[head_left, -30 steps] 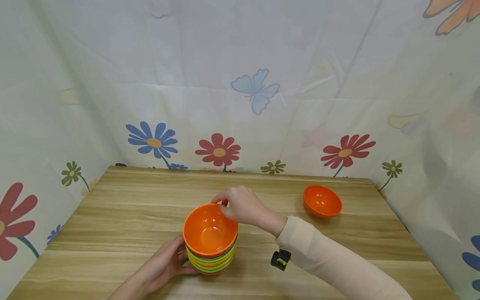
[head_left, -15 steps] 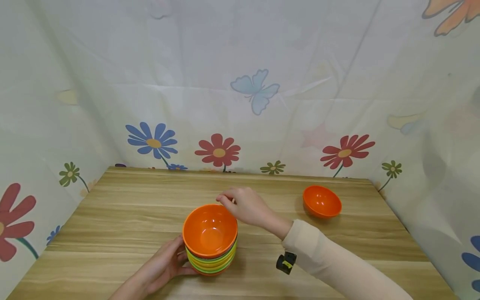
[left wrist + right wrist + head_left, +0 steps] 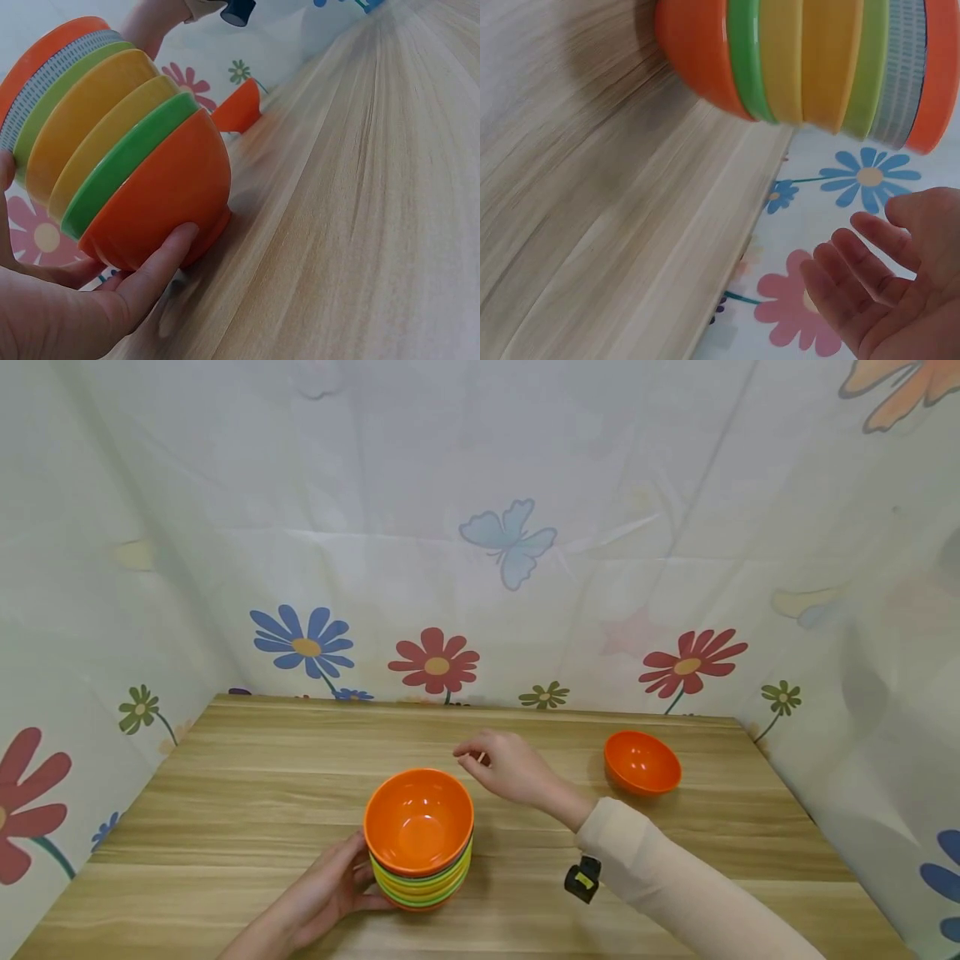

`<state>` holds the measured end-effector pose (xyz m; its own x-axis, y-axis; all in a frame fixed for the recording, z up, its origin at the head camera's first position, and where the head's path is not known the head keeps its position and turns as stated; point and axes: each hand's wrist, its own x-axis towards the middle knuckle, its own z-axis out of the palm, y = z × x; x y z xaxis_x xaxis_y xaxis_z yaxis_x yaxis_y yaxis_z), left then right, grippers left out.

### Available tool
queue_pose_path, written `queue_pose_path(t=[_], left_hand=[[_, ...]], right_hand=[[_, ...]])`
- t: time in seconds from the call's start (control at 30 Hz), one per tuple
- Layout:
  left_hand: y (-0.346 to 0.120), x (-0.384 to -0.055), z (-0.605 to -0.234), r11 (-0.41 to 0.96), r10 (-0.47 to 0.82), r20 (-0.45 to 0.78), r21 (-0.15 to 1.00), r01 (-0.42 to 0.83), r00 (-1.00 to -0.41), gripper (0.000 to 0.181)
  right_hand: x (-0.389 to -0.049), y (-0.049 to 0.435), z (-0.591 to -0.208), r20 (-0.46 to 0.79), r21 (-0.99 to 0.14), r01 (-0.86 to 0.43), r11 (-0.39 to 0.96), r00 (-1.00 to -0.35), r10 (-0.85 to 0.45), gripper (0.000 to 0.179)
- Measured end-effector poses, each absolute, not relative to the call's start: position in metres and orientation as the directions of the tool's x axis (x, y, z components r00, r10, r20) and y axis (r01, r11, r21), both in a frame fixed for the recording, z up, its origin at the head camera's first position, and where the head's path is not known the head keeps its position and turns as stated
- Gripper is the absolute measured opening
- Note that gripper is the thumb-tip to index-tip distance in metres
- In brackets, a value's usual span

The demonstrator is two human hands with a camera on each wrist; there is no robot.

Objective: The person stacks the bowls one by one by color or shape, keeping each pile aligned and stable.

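Note:
A stack of nested bowls stands at the front middle of the table in the head view, an orange bowl on top with its inside showing. Side on, the left wrist view shows a grey patterned bowl under the top one, then green and yellow ones, and an orange bottom bowl. My left hand holds the stack from its left side, fingers and thumb spread around it. My right hand hovers behind and right of the stack, apart from it, fingers loosely bent and holding nothing.
Another orange bowl sits alone at the back right of the wooden table. A flowered cloth hangs behind and at both sides. A small black device is strapped at the right wrist.
My right hand has let go of the top bowl's rim and moved away to the right. My left hand and the stack have stayed in place.

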<state>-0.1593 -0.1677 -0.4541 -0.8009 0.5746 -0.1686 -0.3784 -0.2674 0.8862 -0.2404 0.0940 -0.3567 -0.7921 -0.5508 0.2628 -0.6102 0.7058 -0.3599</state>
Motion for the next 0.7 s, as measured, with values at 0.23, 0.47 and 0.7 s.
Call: queue_pose_path(t=[0.23,0.47,0.7], left_hand=[[-0.168,-0.159,-0.454,-0.274,0.58,-0.162,0.884,-0.379,-0.798,0.043],[-0.168,-0.159,-0.453,-0.266,0.576,-0.164,0.889,-0.373,-0.801,0.046],[-0.167,-0.158,-0.453,-0.26,0.563,-0.184,0.886,-0.384,-0.806,0.052]], right_hand=[[-0.243,0.103,-0.361,0.259,-0.351,-0.631,0.692,-0.775,-0.576,0.022],[-0.248,0.115,-0.368,0.243,-0.303,-0.639,0.707,-0.769,-0.591,0.027],[-0.255,0.129,-0.378,0.293,-0.232,-0.672,0.703,-0.737,-0.608,0.028]])
